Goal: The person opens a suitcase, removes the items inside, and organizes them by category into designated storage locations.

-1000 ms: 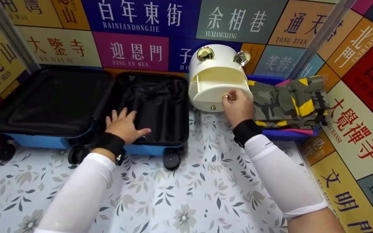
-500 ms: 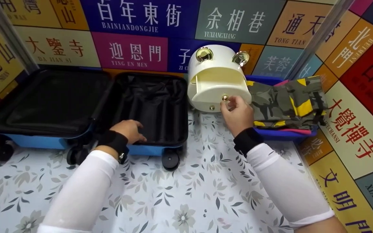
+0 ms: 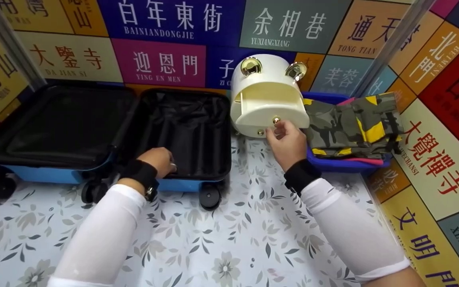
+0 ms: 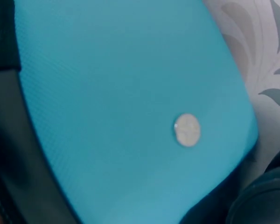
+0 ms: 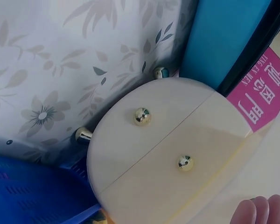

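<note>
A cream, drum-shaped drawer box [image 3: 269,119] with two gold ball ornaments on top stands at the back. Its upper hollow is exposed, and its rounded front carries an upper gold knob [image 3: 276,119] and a lower one. My right hand [image 3: 290,143] hovers by these knobs with loosely bent fingers. In the right wrist view both knobs are uncovered, and the fingertips [image 5: 263,212] appear at the lower right, apart from them. My left hand [image 3: 156,160] lies over the front rim of the opened suitcase [image 3: 191,181]; its fingers dip inside and are largely hidden.
A blue basket [image 3: 333,164] of folded camouflage cloth [image 3: 341,127] sits right of the drawer box. The suitcase's other black-lined half [image 3: 66,127] lies at left. Lettered panels [image 3: 159,61] wall the back and sides. Leaf-patterned cloth [image 3: 225,243] covers the surface.
My right hand has let go of the upper knob and drawn slightly down and toward me. My left hand, earlier spread over the suitcase, has bent its fingers down inside the rim.
</note>
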`<state>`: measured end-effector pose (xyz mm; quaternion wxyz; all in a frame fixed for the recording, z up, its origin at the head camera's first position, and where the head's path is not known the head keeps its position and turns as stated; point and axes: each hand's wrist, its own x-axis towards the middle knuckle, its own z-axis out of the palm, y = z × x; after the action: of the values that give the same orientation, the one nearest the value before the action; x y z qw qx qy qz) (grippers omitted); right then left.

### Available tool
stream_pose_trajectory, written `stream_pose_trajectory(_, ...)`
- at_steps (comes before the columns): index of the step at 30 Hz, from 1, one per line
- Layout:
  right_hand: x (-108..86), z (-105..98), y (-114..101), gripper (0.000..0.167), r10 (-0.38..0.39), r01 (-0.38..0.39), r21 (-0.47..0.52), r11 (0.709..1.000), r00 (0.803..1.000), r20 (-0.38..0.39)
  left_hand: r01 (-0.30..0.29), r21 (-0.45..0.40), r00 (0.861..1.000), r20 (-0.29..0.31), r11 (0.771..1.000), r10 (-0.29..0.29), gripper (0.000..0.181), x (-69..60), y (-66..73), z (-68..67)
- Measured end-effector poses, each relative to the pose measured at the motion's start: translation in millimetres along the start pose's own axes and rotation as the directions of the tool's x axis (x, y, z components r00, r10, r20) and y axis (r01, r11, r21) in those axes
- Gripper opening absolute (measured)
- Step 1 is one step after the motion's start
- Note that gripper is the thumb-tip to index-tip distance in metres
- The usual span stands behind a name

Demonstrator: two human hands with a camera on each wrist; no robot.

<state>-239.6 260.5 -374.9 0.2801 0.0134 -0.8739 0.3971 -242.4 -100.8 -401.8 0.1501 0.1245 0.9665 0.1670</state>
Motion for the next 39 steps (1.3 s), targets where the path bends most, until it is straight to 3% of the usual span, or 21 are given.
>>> stream_pose_trajectory(4, -2.8, 3.6, -3.3, 0.024, -0.029, 0.029, 0.012, 1.000, 1.000, 0.009, -0.002, -0.020, 0.996, -0.085, 1.000, 0.000, 0.031, -0.7, -1.6, -0.1)
stream_pose_trajectory(8, -5.0, 8.0, -9.2, 0.024, -0.065, 0.064, 0.025, 0.998, 0.997, 0.041, -0.004, -0.114, 0.976, -0.217, 0.993, -0.021, 0.031, -0.2, -0.5, -1.8)
stream_pose_trajectory(14, -7.8, 19.9, -22.9, 0.026, -0.184, 0.180, 0.043, 0.983, 0.977, 0.107, -0.049, -0.321, 0.941, -0.333, 0.946, -0.064, 0.039, 1.6, 14.3, -9.2)
stream_pose_trajectory(19, -10.9, 34.5, -38.3, 0.038, -0.331, 0.326, 0.060, 0.944, 0.920, 0.212, -0.112, -0.424, 0.936, -0.347, 0.899, -0.048, 0.039, 2.0, 36.8, -12.2)
stream_pose_trajectory(21, -13.5, 40.0, -46.3, 0.046, -0.359, 0.358, 0.057, 0.932, 0.889, 0.285, -0.129, -0.460, 0.937, -0.346, 0.879, -0.043, 0.038, 2.4, 46.4, -12.7)
stream_pose_trajectory(23, -16.9, 45.4, -54.3, 0.056, -0.373, 0.379, 0.057, 0.924, 0.855, 0.360, -0.146, -0.515, 0.941, -0.337, 0.845, -0.043, 0.037, 2.7, 55.9, -12.8)
stream_pose_trajectory(26, -22.6, 54.0, -63.5, 0.068, -0.396, 0.415, 0.065, 0.908, 0.795, 0.459, -0.169, -0.563, 0.942, -0.333, 0.809, -0.035, 0.037, 2.7, 68.6, -13.1)
stream_pose_trajectory(29, -28.5, 62.1, -67.9, 0.074, -0.420, 0.440, 0.083, 0.894, 0.758, 0.500, -0.192, -0.604, 0.946, -0.322, 0.773, -0.018, 0.037, 1.7, 77.7, -12.3)
stream_pose_trajectory(35, -33.9, 68.6, -70.0, 0.069, -0.461, 0.481, 0.083, 0.873, 0.757, 0.463, -0.247, -0.667, 0.951, -0.305, 0.703, 0.044, 0.037, -1.5, 77.9, -8.0)
stream_pose_trajectory(38, -28.5, 65.5, -72.4, 0.067, -0.447, 0.471, 0.071, 0.879, 0.766, 0.463, -0.259, -0.682, 0.951, -0.305, 0.684, 0.056, 0.041, -3.8, 72.5, -7.2)
stream_pose_trajectory(39, -24.9, 63.0, -73.5, 0.067, -0.433, 0.458, 0.065, 0.887, 0.773, 0.464, -0.258, -0.680, 0.950, -0.307, 0.687, 0.053, 0.044, -4.6, 70.2, -7.8)
